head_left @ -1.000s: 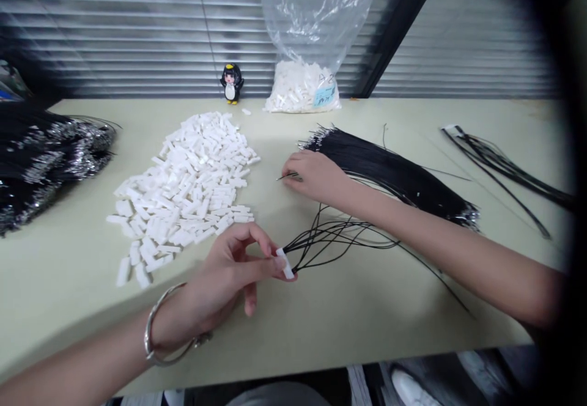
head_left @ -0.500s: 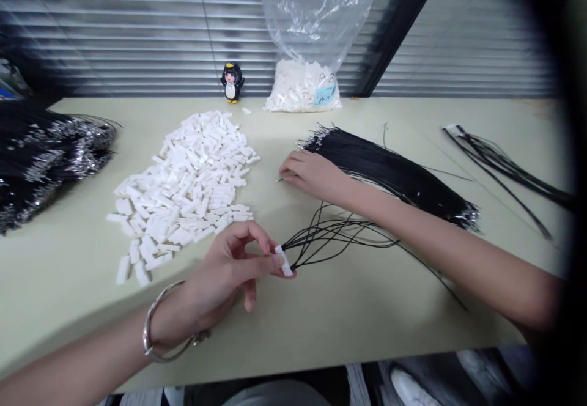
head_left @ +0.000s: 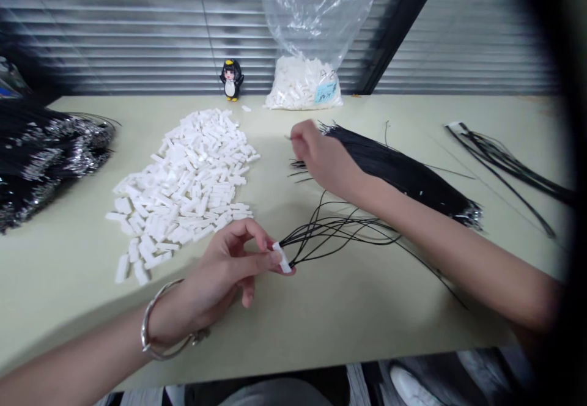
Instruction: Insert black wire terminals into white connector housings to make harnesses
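Between the thumb and fingers of my left hand (head_left: 243, 259) is a white connector housing (head_left: 282, 258). Several black wires (head_left: 325, 235) run out of its right side and loop loosely over the table under my right forearm. My right hand (head_left: 316, 149) is raised at the left end of a bundle of black wires (head_left: 389, 167) with silvery tips. Its fingers are pinched, and a thin wire end (head_left: 288, 137) pokes out to their left. The rest of that wire is hidden by the hand.
A heap of white connector housings (head_left: 192, 180) spreads left of centre. Behind stand a penguin figurine (head_left: 232, 81) and a plastic bag of housings (head_left: 302, 85). More silver-tipped black wires (head_left: 50, 155) lie far left; a wired harness (head_left: 504, 161) lies far right.
My right hand has lifted up and slightly right, closing into a pinch with a wire end showing. Several wire ends at the bundle have come into view. My left hand keeps its hold, nearly unmoved.
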`<action>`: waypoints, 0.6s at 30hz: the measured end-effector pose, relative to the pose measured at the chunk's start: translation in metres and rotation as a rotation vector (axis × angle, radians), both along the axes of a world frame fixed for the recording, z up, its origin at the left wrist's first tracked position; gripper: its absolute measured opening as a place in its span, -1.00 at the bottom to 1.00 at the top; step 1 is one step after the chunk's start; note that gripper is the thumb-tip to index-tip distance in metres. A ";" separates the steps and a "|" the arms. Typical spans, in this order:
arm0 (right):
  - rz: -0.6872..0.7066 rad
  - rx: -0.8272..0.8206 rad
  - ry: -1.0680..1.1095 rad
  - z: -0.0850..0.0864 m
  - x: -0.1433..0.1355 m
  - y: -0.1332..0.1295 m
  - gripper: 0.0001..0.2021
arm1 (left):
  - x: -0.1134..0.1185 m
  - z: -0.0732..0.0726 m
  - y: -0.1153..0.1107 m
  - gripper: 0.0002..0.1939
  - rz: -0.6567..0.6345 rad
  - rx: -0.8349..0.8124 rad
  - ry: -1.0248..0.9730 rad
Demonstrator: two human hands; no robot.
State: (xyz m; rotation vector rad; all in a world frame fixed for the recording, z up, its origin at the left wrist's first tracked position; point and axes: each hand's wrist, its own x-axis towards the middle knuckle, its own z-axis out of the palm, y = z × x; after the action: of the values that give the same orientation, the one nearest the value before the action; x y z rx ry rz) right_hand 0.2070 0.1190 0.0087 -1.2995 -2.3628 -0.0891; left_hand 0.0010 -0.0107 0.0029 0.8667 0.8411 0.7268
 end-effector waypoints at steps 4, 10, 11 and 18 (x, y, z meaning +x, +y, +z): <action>0.020 -0.055 0.345 0.030 0.000 -0.050 -0.84 | -0.001 0.001 -0.001 -0.75 0.016 -0.015 -0.033; 0.270 -0.050 0.315 0.039 -0.003 -0.135 -0.93 | -0.003 0.002 0.001 -0.76 0.042 -0.043 -0.093; 0.305 -0.064 0.314 0.035 -0.004 -0.143 -0.93 | -0.003 0.003 0.001 -0.76 0.047 -0.046 -0.107; 0.299 -0.018 0.248 0.017 -0.006 -0.150 -0.93 | -0.004 0.004 0.000 -0.76 0.030 -0.008 -0.155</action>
State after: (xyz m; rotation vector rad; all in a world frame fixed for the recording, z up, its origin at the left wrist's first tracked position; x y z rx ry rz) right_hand 0.2011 -0.0309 0.0255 -0.8922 -2.3138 0.1749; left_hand -0.0029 -0.0110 0.0065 0.7820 0.7196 0.8054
